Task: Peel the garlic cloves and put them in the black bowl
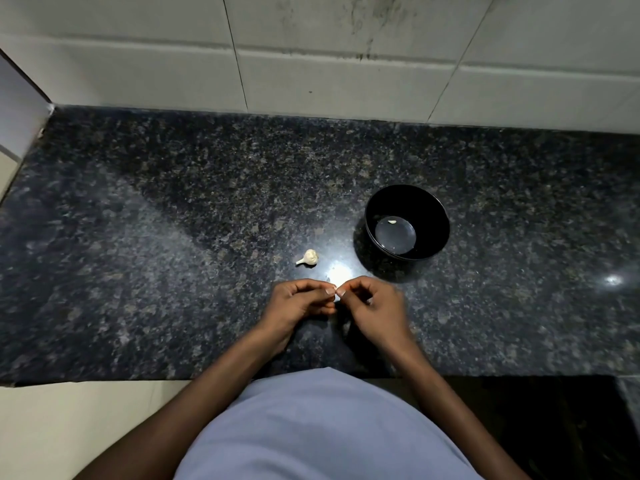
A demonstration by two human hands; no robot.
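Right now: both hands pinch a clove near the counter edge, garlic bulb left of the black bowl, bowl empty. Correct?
Not quite: the black bowl isn't empty; the head view shows one small pale piece in it. The rest holds: left hand and right hand pinch a clove, garlic bulb left of the bowl.

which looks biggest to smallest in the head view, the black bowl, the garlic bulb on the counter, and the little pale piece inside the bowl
1. black bowl, by far the largest.
2. garlic bulb, much smaller, lying left of the bowl.
3. pale piece in the bowl, smallest, just a speck on the bowl's floor.

All three lie at similar distance from the camera, so the order seems safe.
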